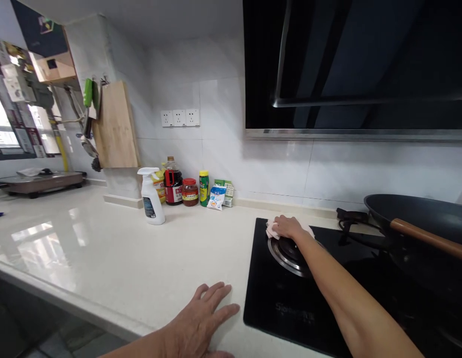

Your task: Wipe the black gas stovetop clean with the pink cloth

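Observation:
My right hand [288, 227] presses a crumpled white cloth [272, 229] onto the back left part of the black gas stove [275, 293], just behind the metal burner ring [290, 266]. Its fingers are bent over the cloth, and the forearm crosses over part of the burner. My left hand [201, 315] rests on the pale countertop [193, 248], left of the stove's edge, with fingers spread and nothing held. Farther back on the counter stands a white spray bottle [152, 199], apart from both hands.
A large wok [420, 214] with a wooden handle sits on the right burner. Along the wall stand a sauce bottle [173, 184], a red-lidded jar [190, 193], a green shaker [204, 189] and seasoning packets [217, 197]. A dark range hood [350, 64] hangs above.

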The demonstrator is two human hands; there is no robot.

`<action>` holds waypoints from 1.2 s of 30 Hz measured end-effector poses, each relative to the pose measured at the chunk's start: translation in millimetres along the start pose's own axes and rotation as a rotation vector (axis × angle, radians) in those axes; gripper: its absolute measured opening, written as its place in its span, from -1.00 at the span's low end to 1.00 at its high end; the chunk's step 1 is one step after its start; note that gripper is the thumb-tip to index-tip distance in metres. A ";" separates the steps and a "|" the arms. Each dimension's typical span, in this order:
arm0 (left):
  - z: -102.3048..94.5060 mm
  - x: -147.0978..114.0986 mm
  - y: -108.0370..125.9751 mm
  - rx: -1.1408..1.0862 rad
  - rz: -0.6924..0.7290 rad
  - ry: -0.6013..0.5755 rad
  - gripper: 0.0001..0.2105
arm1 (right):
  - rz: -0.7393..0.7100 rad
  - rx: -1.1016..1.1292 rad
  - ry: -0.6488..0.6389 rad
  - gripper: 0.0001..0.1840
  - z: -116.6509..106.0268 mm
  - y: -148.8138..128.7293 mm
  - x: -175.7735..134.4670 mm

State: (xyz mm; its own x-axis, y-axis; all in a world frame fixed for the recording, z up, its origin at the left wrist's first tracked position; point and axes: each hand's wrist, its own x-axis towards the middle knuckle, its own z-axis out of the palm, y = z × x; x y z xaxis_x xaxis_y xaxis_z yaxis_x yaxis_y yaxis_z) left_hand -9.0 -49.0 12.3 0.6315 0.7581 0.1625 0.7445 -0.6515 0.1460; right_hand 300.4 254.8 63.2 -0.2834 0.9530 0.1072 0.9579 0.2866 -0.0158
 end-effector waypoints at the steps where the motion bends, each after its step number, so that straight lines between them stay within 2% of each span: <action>1: 1.2 0.1 -0.3 0.006 -0.002 0.003 -0.28 | -0.041 -0.002 0.010 -0.66 0.1 -9.6 -2.2; 6: 2.3 2.2 1.6 0.020 -0.011 0.028 -0.38 | -0.191 0.016 0.035 -0.64 1.1 -46.2 -23.8; 11: -3.0 5.2 4.7 0.050 -0.003 0.057 -0.45 | -0.297 0.072 0.081 -0.63 1.7 -62.1 -60.7; 16: -2.7 4.6 4.3 0.087 0.036 0.126 -0.49 | -0.403 0.140 0.101 -0.57 2.0 -55.3 -102.9; 22: 1.8 1.9 0.7 0.132 0.042 0.151 -0.50 | -0.410 0.170 0.133 -0.52 7.2 -32.4 -157.4; 25: 3.5 1.9 -1.6 0.129 0.047 0.186 -0.49 | -0.355 0.169 0.179 -0.51 9.2 -5.4 -183.9; 27: 3.5 2.5 -2.2 0.129 0.047 0.190 -0.48 | -0.266 0.141 0.232 -0.54 11.2 18.4 -198.2; 30: 1.9 3.5 -1.3 0.124 0.052 0.194 -0.49 | 0.009 0.001 0.332 -0.69 16.8 48.3 -212.0; 31: 1.1 3.8 -0.6 0.122 0.052 0.188 -0.50 | 0.109 -0.055 0.348 -0.65 18.7 53.8 -214.5; 34: -0.5 4.4 1.1 0.118 0.039 0.164 -0.51 | 0.319 -0.116 0.265 -0.41 19.7 54.9 -217.2; 36: -1.0 5.0 1.8 0.111 0.035 0.166 -0.51 | 0.370 -0.076 0.180 -0.38 14.2 46.3 -217.2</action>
State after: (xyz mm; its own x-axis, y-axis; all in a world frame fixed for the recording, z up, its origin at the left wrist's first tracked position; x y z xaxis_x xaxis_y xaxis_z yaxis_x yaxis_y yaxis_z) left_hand -4.7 -46.4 14.3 0.6201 0.7137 0.3259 0.7475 -0.6635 0.0307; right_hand 405.7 62.5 25.1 0.0867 0.9560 0.2804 0.9962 -0.0865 -0.0130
